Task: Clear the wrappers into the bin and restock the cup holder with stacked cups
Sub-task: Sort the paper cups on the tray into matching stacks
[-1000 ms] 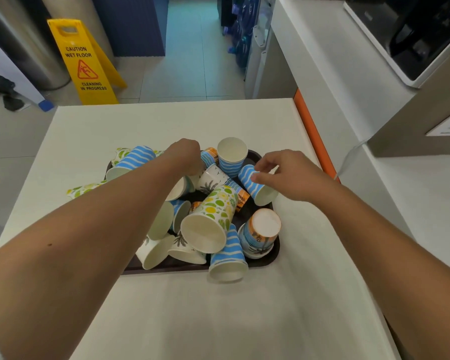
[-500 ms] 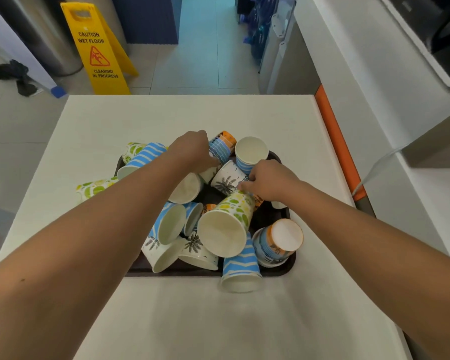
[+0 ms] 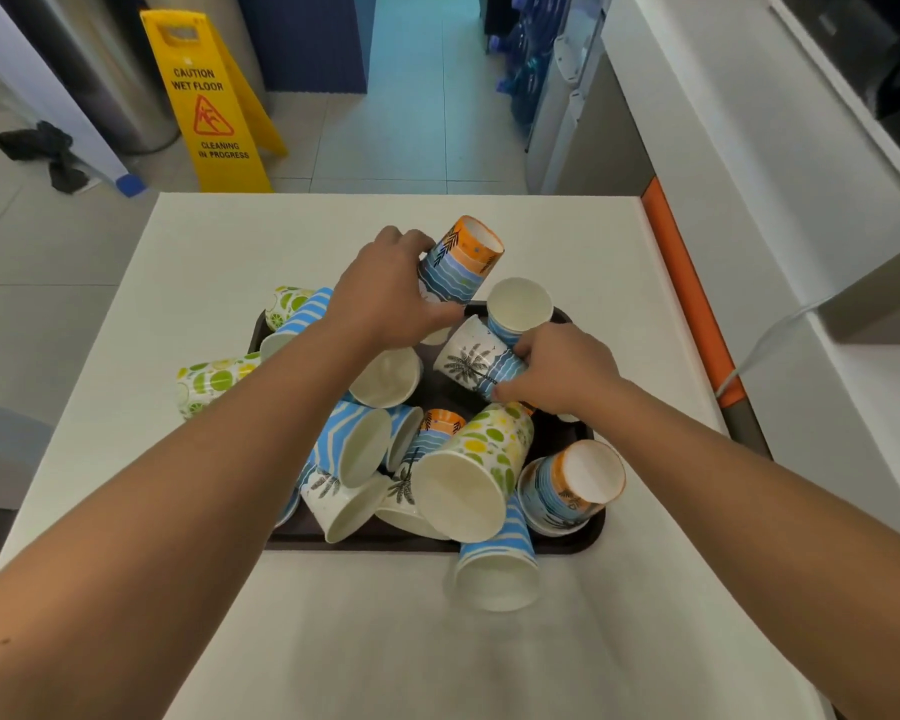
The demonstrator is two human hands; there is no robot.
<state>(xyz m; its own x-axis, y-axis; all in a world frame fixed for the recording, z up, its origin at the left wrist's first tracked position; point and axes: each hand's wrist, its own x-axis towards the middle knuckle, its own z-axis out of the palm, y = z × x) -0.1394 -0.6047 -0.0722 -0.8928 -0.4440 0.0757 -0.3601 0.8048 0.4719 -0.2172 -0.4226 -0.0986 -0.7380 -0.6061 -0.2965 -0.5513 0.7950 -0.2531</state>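
Fingers of the left hand (image 3: 391, 298) wrap the base of an orange-and-blue cup (image 3: 462, 262), a closed grip that holds it tilted, mouth up and away, above the far edge of the tray (image 3: 591, 537). The right hand (image 3: 559, 374) clamps its own grip on a white palm-tree cup (image 3: 471, 358) lying on its side in the tray, fingers over its lower wall, just beside an upright blue cup (image 3: 519, 309) at the far rim.

Around both hands the tray carries a loose heap of paper cups, most on their sides: a large lime-dotted cup (image 3: 471, 475) with its mouth toward the camera, a blue-striped one (image 3: 354, 444) beside it, an orange-rimmed cup (image 3: 572, 485) at the right corner. Another striped cup (image 3: 497, 569) hangs over the near edge onto the white bench (image 3: 230, 252), and a lime-patterned cup (image 3: 214, 379) lies on the bench just left of the tray.

Judging by this, the restocking is at its very start: two cups are in hand, not yet nested, and nearly all the rest are unstacked. No cup holder, bin or wrappers are visible, so the wrapper step cannot be judged.
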